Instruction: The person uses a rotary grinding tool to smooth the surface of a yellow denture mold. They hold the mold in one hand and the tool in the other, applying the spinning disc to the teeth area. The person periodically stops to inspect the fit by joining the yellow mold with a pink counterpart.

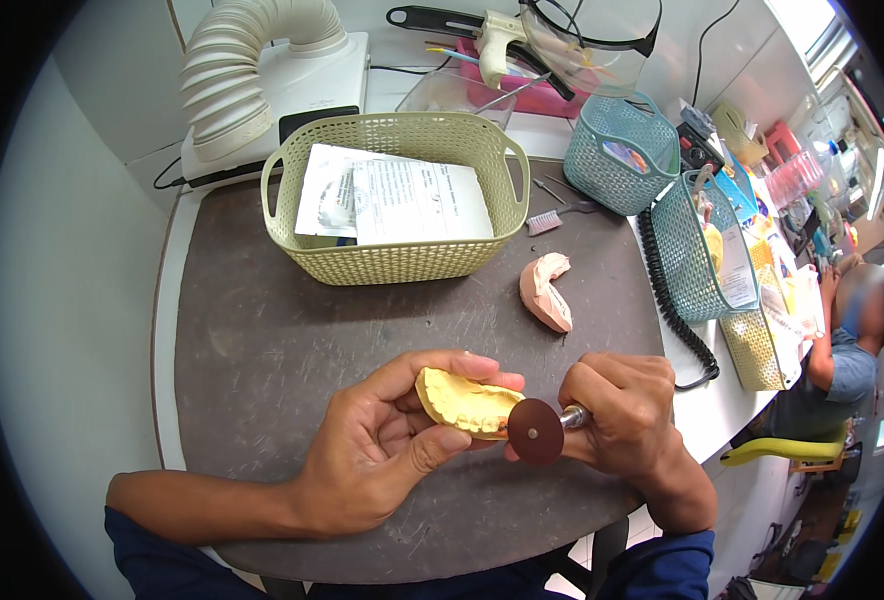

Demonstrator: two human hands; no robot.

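A yellow plaster dental model point(470, 402) with a row of teeth is gripped in my left hand point(382, 432), thumb in front and fingers behind. My right hand point(617, 412) is closed around the metal handpiece point(573, 417) of a rotary tool. On its tip sits a round dark-red cutting disc point(536, 432), right at the model's right end; whether they touch I cannot tell. Farther back on the dark tabletop lies a pink dental model point(546, 293), apart from both hands.
A green basket point(392, 265) holding paper packets stands behind my hands. Blue baskets point(622, 150) and a coiled black cord point(674, 320) line the right side. A small brush point(545, 222) lies nearby. A white ribbed hose point(222, 80) rises back left; a seated person point(847, 360) is far right.
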